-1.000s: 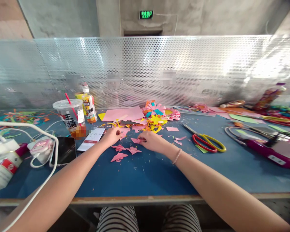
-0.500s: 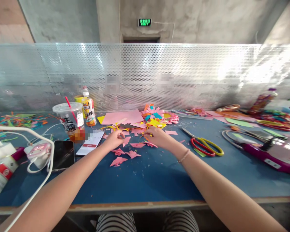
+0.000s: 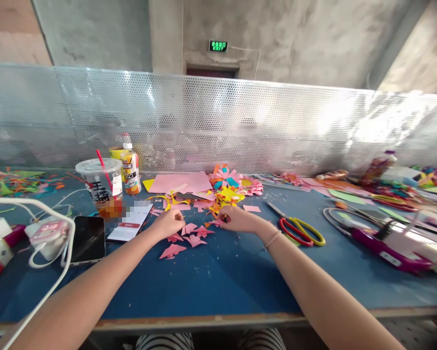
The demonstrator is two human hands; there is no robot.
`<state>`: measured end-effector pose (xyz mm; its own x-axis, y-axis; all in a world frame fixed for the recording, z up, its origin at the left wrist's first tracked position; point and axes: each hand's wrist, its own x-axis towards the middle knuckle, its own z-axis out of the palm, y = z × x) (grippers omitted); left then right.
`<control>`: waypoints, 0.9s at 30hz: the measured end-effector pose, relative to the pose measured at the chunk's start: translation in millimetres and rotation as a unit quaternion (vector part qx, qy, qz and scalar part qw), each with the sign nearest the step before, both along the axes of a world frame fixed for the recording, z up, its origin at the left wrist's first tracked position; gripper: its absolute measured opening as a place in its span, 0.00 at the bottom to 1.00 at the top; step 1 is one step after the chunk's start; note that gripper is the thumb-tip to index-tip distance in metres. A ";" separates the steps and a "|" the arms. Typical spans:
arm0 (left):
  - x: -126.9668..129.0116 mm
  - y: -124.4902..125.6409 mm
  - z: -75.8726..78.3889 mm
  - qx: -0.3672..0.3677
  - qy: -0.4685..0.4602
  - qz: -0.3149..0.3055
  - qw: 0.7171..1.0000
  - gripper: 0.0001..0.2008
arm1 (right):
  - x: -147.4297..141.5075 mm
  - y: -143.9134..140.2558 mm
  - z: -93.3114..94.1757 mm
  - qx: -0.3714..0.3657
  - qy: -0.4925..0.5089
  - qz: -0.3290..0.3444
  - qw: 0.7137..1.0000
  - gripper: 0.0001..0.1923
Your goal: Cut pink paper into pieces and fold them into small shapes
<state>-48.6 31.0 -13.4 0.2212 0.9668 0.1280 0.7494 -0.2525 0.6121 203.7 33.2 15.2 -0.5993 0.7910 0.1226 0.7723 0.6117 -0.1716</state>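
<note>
Several small folded pink paper pieces (image 3: 195, 240) lie on the blue table between and in front of my hands. My left hand (image 3: 170, 223) rests beside them, its fingers curled together; whatever it may hold is hidden. My right hand (image 3: 236, 218) is closed at the fingertips on a pink paper piece (image 3: 217, 222), which shows at its left side. Yellow paper scraps (image 3: 231, 195) lie just beyond the right hand. A flat pink paper sheet (image 3: 182, 182) lies farther back, near pink paper flowers (image 3: 223, 177).
Scissors with red and yellow handles (image 3: 302, 231) lie to the right. On the left are a drink cup (image 3: 99, 187), a bottle (image 3: 131, 170) and two phones, one dark (image 3: 89, 238). A white cable (image 3: 70, 243) crosses there. A purple tool (image 3: 391, 253) lies at right.
The camera view has tilted up and turned slightly right. My left hand has shifted a little towards the pink pieces. My right fingertips have drawn a pink piece slightly left.
</note>
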 end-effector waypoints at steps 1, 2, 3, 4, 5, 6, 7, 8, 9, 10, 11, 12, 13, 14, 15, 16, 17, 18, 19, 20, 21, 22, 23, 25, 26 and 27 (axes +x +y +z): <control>0.3 -0.5 0.3 0.006 0.001 0.003 1.000 0.04 | -0.1 0.2 -0.7 0.009 0.000 0.004 1.000 0.09; 0.5 -0.8 0.4 0.014 0.001 0.006 1.000 0.04 | 0.2 0.6 -1.3 0.016 -0.001 0.005 1.000 0.09; 0.8 -1.1 0.5 0.021 -0.002 0.006 1.000 0.04 | 0.8 1.3 -2.1 0.023 -0.001 0.006 1.000 0.09; 1.1 -1.3 0.6 0.027 -0.006 0.003 1.000 0.04 | 1.5 2.2 -2.8 0.028 -0.001 0.009 1.000 0.09; 1.4 -1.6 0.6 0.030 -0.010 -0.001 1.000 0.03 | 2.4 3.2 -3.4 0.030 0.002 0.012 0.999 0.09; 1.8 -2.0 0.7 0.030 -0.013 -0.006 0.999 0.03 | 3.2 4.2 -3.9 0.028 0.007 0.015 0.999 0.09; 2.3 -2.6 0.8 0.030 -0.016 -0.010 0.999 0.03 | 3.9 5.2 -4.2 0.022 0.015 0.016 1.000 0.10; 2.9 -3.3 0.9 0.029 -0.018 -0.013 0.999 0.03 | 4.5 5.9 -4.2 0.011 0.022 0.014 1.000 0.10; 3.7 -4.2 0.9 0.029 -0.022 -0.013 0.999 0.03 | 4.8 6.2 -3.9 -0.001 0.029 0.010 1.000 0.11; 4.5 -5.1 1.0 0.031 -0.029 -0.014 0.999 0.03 | 4.8 5.9 -3.3 -0.011 0.034 0.006 0.999 0.11; 5.4 -6.2 1.1 0.034 -0.035 -0.018 0.999 0.03 | 4.5 5.0 -2.3 -0.017 0.036 0.005 0.999 0.12; 6.2 -7.2 1.4 0.038 -0.041 -0.026 0.998 0.03 | 3.8 3.4 -1.0 -0.019 0.036 0.010 0.999 0.12; 7.0 -8.2 1.8 0.043 -0.048 -0.035 0.997 0.04 | 2.9 1.3 0.5 -0.019 0.036 0.018 0.999 0.12; 7.6 -9.2 2.4 0.047 -0.053 -0.042 0.997 0.04 | 1.9 -1.1 2.0 -0.018 0.036 0.030 0.999 0.12; 8.0 -10.0 3.0 0.050 -0.057 -0.048 0.996 0.04 | 0.9 -3.5 3.5 -0.018 0.035 0.043 0.998 0.13; 8.3 -10.7 3.8 0.052 -0.059 -0.053 0.995 0.04 | 0.1 -5.7 4.8 -0.021 0.032 0.055 0.998 0.15; 8.3 -11.2 4.6 0.052 -0.060 -0.057 0.995 0.04 | -0.5 -7.3 5.7 -0.025 0.026 0.064 0.997 0.17; 8.3 -11.6 5.4 0.052 -0.059 -0.059 0.995 0.04 | -0.8 -8.2 6.1 -0.029 0.017 0.070 0.997 0.20; 8.1 -11.8 6.1 0.052 -0.057 -0.062 0.995 0.04 | -0.9 -8.4 6.0 -0.033 0.007 0.073 0.997 0.22; 7.9 -11.9 6.7 0.052 -0.053 -0.062 0.995 0.04 | -0.8 -7.9 5.3 -0.035 -0.002 0.074 0.997 0.23; 7.7 -11.8 7.2 0.052 -0.048 -0.062 0.996 0.04 | -0.6 -6.9 4.0 -0.035 -0.006 0.072 0.997 0.24; 7.5 -11.7 7.4 0.051 -0.043 -0.061 0.996 0.04 | -0.5 -5.4 2.3 -0.033 -0.003 0.070 0.997 0.24; 7.4 -11.4 7.5 0.051 -0.038 -0.060 0.996 0.04 | -0.5 -3.7 0.4 -0.028 0.005 0.071 0.997 0.24; 7.3 -10.9 7.3 0.052 -0.035 -0.061 0.996 0.04 | -1.1 -0.1 -3.6 -0.013 0.029 0.077 0.997 0.22; 7.4 -10.7 7.2 0.054 -0.035 -0.063 0.996 0.05 | -1.8 1.5 -5.3 -0.005 0.044 0.079 0.996 0.21; 7.5 -10.7 7.1 0.058 -0.038 -0.065 0.995 0.05 | -2.7 2.9 -6.4 0.001 0.061 0.076 0.995 0.20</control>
<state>-41.0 20.3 -6.2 0.3293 0.9082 0.2583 0.6583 -0.4169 0.6267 200.9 36.2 8.7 -0.6922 0.6927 0.2025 0.6448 0.7197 -0.2576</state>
